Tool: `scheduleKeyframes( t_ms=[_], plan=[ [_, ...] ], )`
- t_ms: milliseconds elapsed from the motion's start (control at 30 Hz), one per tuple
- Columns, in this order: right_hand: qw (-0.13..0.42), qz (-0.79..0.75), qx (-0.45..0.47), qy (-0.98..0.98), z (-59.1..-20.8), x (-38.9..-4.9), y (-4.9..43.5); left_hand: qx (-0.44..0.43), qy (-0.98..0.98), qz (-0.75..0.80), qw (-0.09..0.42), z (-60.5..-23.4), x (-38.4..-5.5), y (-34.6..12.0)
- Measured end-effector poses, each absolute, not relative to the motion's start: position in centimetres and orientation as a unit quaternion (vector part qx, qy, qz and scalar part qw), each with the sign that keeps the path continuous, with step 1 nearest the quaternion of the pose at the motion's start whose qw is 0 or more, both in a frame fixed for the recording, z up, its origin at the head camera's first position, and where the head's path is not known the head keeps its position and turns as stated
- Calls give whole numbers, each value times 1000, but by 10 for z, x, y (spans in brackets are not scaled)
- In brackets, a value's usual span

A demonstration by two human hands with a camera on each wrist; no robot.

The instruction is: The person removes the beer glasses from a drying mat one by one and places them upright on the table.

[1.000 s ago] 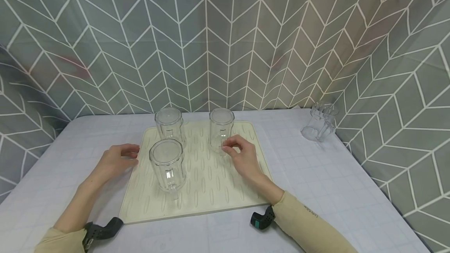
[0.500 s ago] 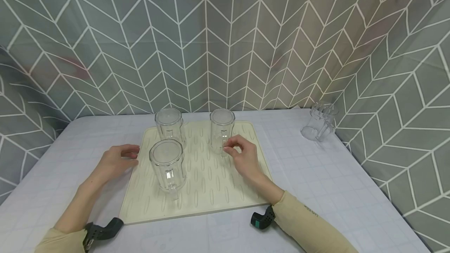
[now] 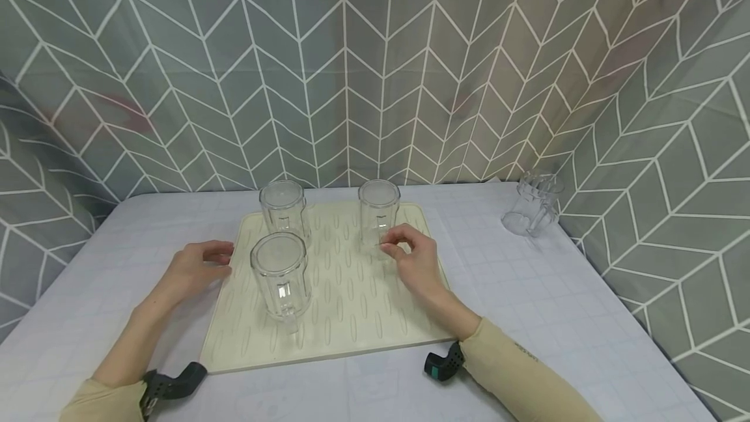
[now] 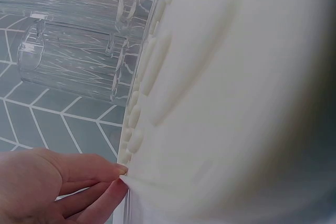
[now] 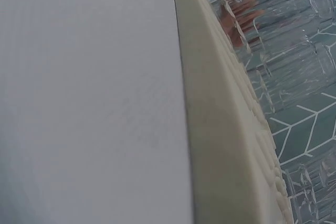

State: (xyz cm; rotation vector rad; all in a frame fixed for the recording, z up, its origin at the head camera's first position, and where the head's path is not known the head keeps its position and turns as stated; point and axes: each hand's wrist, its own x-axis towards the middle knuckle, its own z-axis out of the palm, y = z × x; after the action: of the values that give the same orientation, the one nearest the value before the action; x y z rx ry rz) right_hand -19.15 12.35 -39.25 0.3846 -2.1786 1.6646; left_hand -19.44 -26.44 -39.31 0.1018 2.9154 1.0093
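Note:
Three clear glass mugs stand on a cream ribbed mat [image 3: 363, 318]. At the back right of the mat, my right hand [image 3: 418, 262] pinches the handle of one mug [image 3: 375, 210] between thumb and fingertips. The back left mug [image 3: 281, 207] and the front left mug [image 3: 281, 275] stand one behind the other, the front one's handle toward me. My left hand [image 3: 193, 272] touches the mat's left edge with its fingertips; the left wrist view shows thumb and fingers [image 4: 100, 192] right at that edge. In the right wrist view my right hand is out of frame.
A fourth clear glass mug [image 3: 530, 207] stands off the mat at the table's far right. A white cloth [image 3: 492, 266] covers the table. Behind and to the right hangs a grey patterned curtain [image 3: 363, 70].
My right hand has moved slightly to the right over the mat, and the mug it pinches has shifted right with it. My left hand stays at the mat's edge.

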Motion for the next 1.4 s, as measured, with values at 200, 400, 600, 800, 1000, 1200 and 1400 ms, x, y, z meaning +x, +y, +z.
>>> scheduleKeyframes(
  t_ms=[200, 400, 600, 800, 1000, 1200, 1400],
  plan=[
    [191, 591, 143, -771, -387, -190, 129, 30, 944, 326, 31, -394, -195, -265],
    [197, 577, 155, -777, -382, -190, 135, 28, 945, 324, 28, -394, -195, -263],
    [203, 565, 171, -781, -382, -190, 140, 29, 945, 325, 24, -394, -195, -263],
    [199, 565, 176, -781, -378, -188, 144, 30, 945, 324, 25, -394, -195, -264],
    [196, 571, 171, -779, -374, -185, 146, 31, 945, 324, 23, -394, -195, -264],
    [191, 569, 168, -782, -369, -180, 148, 30, 945, 324, 23, -392, -193, -262],
    [190, 552, 165, -795, -352, -169, 147, 30, 945, 324, 21, -392, -192, -262]
  ],
)
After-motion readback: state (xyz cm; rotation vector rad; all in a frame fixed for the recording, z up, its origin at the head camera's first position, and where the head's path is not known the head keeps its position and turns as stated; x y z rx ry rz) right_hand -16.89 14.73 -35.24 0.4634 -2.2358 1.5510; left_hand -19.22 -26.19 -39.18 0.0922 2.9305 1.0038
